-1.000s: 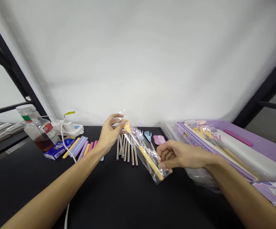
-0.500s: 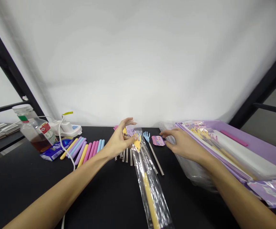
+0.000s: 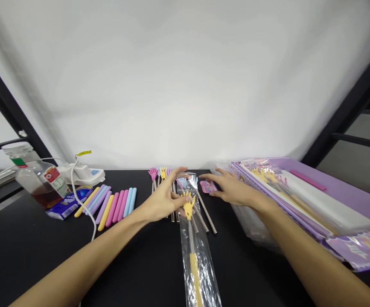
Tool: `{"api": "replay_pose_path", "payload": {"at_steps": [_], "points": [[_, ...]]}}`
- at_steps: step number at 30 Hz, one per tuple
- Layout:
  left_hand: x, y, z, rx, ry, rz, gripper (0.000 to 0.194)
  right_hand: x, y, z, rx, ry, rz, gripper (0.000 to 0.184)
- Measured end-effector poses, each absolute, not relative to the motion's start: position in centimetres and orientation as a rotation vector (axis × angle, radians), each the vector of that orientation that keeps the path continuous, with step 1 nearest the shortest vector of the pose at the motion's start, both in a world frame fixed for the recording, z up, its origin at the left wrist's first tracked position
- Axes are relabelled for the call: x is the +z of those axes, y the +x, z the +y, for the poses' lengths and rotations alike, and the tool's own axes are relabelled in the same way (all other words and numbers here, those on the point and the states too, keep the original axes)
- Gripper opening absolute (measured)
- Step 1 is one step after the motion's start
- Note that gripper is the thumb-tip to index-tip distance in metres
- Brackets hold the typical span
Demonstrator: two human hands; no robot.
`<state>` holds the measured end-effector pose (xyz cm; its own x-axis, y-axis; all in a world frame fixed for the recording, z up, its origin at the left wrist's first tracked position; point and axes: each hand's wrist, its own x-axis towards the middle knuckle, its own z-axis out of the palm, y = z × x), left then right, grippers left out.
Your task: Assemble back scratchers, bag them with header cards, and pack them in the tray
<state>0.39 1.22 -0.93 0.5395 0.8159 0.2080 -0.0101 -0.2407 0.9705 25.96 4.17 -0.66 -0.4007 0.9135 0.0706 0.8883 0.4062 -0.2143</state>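
Note:
My left hand (image 3: 165,198) is closed at the upper end of a clear plastic sleeve (image 3: 208,273), thumb beside a yellow hand-shaped back scratcher (image 3: 189,209). The scratcher has a metal shaft and a yellow handle, and the sleeve lies along it. My right hand (image 3: 234,187) is over a small pink printed card (image 3: 208,186), fingers apart; whether they touch it I cannot tell. Behind and beside the left hand lie more back scratchers with metal shafts, among them a pink one (image 3: 153,174). The left hand partly hides them.
On the left are coloured handle tubes (image 3: 119,207), a blue packet (image 3: 65,207), a bottle of brown liquid (image 3: 40,179) and a white power strip (image 3: 93,175) with a cable. To the right, a purple box (image 3: 357,192) holds bagged scratchers, beside clear plastic bags (image 3: 252,224).
My right hand has moved left, over the pink card. My left hand still has the sleeve and yellow scratcher, whose head now sits slightly lower in view. The view has shifted a little.

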Motion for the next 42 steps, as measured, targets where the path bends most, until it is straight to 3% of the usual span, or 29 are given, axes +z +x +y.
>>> {"api": "replay_pose_path", "payload": {"at_steps": [4, 8, 14, 18, 22, 26, 37, 42], "points": [[-1.3, 0.3, 1.3, 0.867, 1.653, 0.693, 0.074, -0.9, 26.3, 4.4, 0.153, -1.62, -2.441, 0.063], [-1.3, 0.2, 1.2, 0.854, 1.65, 0.707, 0.075, 0.5, 26.4, 3.8, 0.12, -1.433, -2.284, 0.046], [-0.7, 0.5, 0.6, 0.814, 1.65, 0.717, 0.078, 3.5, 24.5, 1.0, 0.497, -1.082, -1.731, 0.038], [-0.5, 0.8, 0.5, 0.838, 1.609, 0.654, 0.078, 4.1, 22.5, -0.7, 0.472, -1.019, -1.834, 0.031], [-0.8, 0.8, 0.7, 0.84, 1.6, 0.633, 0.082, 3.5, 21.6, -0.5, 0.12, -0.925, -2.05, 0.018], [-1.0, 0.7, 1.0, 0.838, 1.619, 0.6, 0.086, 3.4, 21.7, 0.5, -0.149, -0.784, -2.111, 0.022], [-0.8, 0.5, 0.9, 0.826, 1.616, 0.658, 0.093, 4.3, 22.2, 1.0, 0.166, -0.975, -2.114, 0.029], [-0.6, 0.4, 0.9, 0.825, 1.594, 0.631, 0.092, 4.2, 22.1, 1.4, 0.096, -0.989, -2.154, 0.016]]}}
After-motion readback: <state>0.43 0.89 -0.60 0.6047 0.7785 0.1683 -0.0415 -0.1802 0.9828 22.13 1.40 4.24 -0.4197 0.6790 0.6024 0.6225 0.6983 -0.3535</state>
